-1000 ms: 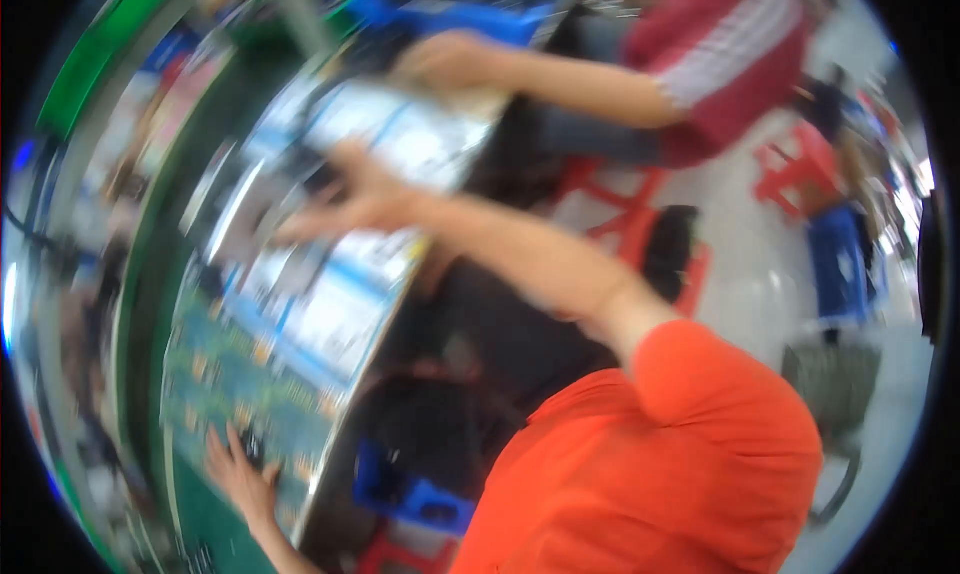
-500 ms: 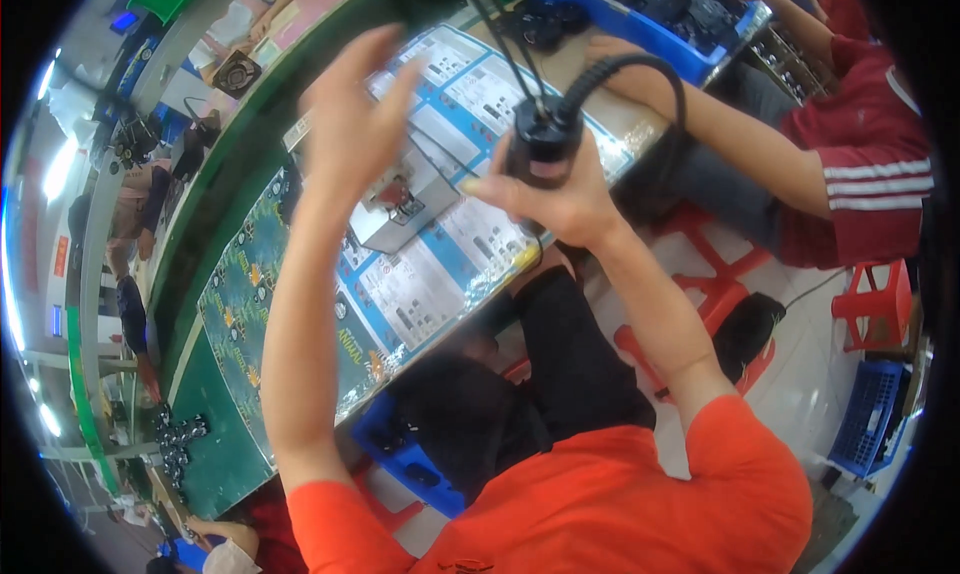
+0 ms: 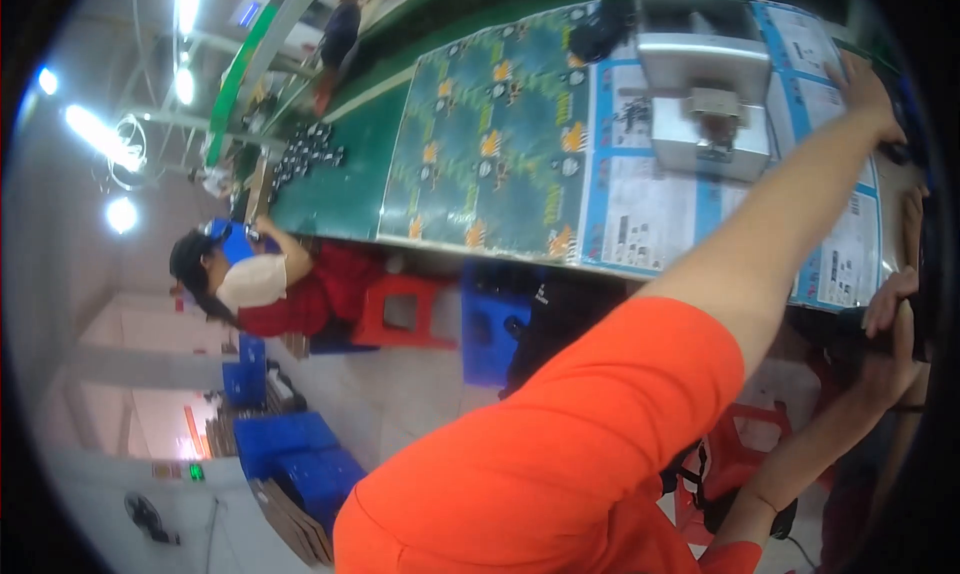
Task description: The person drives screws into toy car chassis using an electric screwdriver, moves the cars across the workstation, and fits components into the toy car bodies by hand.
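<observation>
My left hand [image 3: 868,99] reaches over the far right of the work table, fingers apart with nothing seen in them. Close beside it lies a dark object [image 3: 895,152], too cut off to name. At the right rim my right hand [image 3: 892,349] is closed round a black electric screwdriver [image 3: 850,326], partly hidden and blurred. Left of my left forearm stands a silver metal fixture [image 3: 710,74] with a small beige block [image 3: 713,102] on its front. A black part [image 3: 602,29] sits left of the fixture.
A patterned green mat [image 3: 490,139] and printed blue-and-white sheets [image 3: 640,214] cover the table. Small dark parts [image 3: 308,154] lie at its left end, where a co-worker [image 3: 270,284] sits. Red stools [image 3: 405,312] and blue crates [image 3: 295,454] stand on the floor.
The view has swung to the left. My left hand has moved from above the fixture to its right. My right hand, with the screwdriver, now appears at the right rim.
</observation>
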A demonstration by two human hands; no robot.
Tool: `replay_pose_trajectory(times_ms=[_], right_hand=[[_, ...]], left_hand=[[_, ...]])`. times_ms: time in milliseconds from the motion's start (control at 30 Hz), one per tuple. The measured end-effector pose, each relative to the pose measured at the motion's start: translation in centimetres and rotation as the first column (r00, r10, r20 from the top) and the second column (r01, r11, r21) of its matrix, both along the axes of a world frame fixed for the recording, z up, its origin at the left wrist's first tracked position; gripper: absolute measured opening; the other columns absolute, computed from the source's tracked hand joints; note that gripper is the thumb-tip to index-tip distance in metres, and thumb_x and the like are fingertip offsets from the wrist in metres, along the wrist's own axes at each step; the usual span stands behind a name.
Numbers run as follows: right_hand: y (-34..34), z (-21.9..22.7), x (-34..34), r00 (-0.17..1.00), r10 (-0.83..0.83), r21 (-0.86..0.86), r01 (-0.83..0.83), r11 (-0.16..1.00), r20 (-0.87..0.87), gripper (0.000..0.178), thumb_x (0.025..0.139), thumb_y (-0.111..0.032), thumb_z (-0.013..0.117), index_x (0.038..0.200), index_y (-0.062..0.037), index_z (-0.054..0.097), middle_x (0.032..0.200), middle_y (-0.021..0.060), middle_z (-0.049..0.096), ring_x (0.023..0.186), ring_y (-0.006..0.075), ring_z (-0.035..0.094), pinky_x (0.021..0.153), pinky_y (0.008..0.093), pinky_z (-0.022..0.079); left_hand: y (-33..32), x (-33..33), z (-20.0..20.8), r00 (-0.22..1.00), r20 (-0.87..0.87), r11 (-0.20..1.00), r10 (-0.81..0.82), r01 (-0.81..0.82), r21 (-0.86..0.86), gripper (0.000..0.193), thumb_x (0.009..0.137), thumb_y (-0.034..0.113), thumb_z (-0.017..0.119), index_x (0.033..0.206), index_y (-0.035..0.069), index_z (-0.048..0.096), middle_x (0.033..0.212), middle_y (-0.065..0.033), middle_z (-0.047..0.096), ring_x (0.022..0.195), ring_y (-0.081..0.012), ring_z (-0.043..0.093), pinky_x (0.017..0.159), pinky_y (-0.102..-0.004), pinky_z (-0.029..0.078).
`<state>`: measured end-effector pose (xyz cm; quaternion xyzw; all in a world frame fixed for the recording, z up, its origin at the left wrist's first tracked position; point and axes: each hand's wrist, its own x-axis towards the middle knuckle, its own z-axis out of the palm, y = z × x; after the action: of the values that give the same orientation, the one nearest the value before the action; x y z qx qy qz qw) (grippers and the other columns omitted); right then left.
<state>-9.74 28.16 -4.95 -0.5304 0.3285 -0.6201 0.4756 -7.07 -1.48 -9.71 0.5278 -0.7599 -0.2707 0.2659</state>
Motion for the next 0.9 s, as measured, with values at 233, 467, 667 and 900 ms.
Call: replay_pose_trajectory(times_ms=[233, 467, 667, 900], right_hand=[[1.1, 0.0, -1.8, 0.999, -0.007, 0.016, 0.007, 1.0, -0.039, 0.022, 0.097, -0.017, 0.057, 0.107, 0.0006, 0.048, 0.078, 0.0061, 0.044, 0.067, 0.0114, 0.045, 0.059, 0.0222, 0.038], [1.0, 1.2, 0.4, 0.997, 0.075, -0.052, -0.077, 0.996, -0.035, 0.017, 0.102, -0.018, 0.051, 0.107, -0.0021, 0.049, 0.077, 0.0035, 0.041, 0.066, 0.0111, 0.041, 0.061, 0.0235, 0.034], [-0.5, 3.9, 1.3, 0.993, 0.11, -0.058, -0.108, 0.992, 0.045, 0.018, 0.102, -0.02, 0.05, 0.107, -0.0028, 0.049, 0.078, 0.0032, 0.041, 0.068, 0.0113, 0.04, 0.064, 0.0238, 0.034], [-4.0, 6.9, 8.4, 0.986, 0.083, -0.272, -0.041, 0.961, 0.144, 0.022, 0.101, -0.019, 0.048, 0.084, -0.0088, 0.042, 0.077, 0.0027, 0.038, 0.069, 0.0138, 0.038, 0.071, 0.0283, 0.035]], left_hand=[[6.1, -3.6, 2.1, 0.934, -0.31, 0.948, 0.18, -0.081, 0.309, 0.073, 0.078, 0.021, 0.079, 0.139, 0.003, 0.045, 0.142, -0.017, 0.05, 0.137, -0.0349, 0.044, 0.118, -0.0528, 0.024], [8.6, 4.6, 6.4, 0.47, -0.863, 0.928, 0.187, 0.203, 0.312, 0.069, 0.078, -0.008, 0.069, 0.138, 0.009, 0.038, 0.126, -0.0173, 0.058, 0.112, -0.0299, 0.062, 0.084, -0.0491, 0.052], [20.5, 27.1, 18.4, 0.054, -0.998, 0.882, -0.014, 0.471, 0.013, 0.038, 0.086, 0.006, 0.072, 0.117, -0.001, 0.052, 0.1, -0.0087, 0.062, 0.09, -0.0203, 0.065, 0.072, -0.0405, 0.059], [31.0, 44.1, 12.0, 0.035, -0.971, 0.957, 0.235, 0.166, 0.238, 0.043, 0.092, 0.01, 0.068, 0.131, 0.006, 0.049, 0.108, -0.0135, 0.064, 0.092, -0.0267, 0.07, 0.075, -0.0408, 0.06]])
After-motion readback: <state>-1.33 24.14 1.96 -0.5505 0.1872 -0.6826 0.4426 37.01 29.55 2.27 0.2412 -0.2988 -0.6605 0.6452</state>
